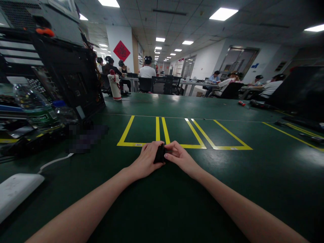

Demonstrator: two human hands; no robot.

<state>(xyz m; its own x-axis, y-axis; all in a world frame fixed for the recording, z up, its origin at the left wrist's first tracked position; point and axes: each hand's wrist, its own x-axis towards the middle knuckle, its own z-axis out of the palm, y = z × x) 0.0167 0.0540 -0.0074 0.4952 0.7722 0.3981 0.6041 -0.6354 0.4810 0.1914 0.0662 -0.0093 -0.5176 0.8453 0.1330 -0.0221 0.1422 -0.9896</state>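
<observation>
A small black object (160, 154) rests on the dark green table (177, 202), held between both of my hands. My left hand (145, 161) curls round its left side with the fingers closed on it. My right hand (180, 157) pinches its right side, thumb and fingertips touching it. Both hands lie on the table just in front of yellow tape boxes (162, 133). What the black object is cannot be made out.
A black computer case (68, 74) and a plastic water bottle (37, 108) stand at the left. A white power strip (15, 192) lies near the left edge. A white flask (115, 86) stands farther back. Several people sit at distant desks.
</observation>
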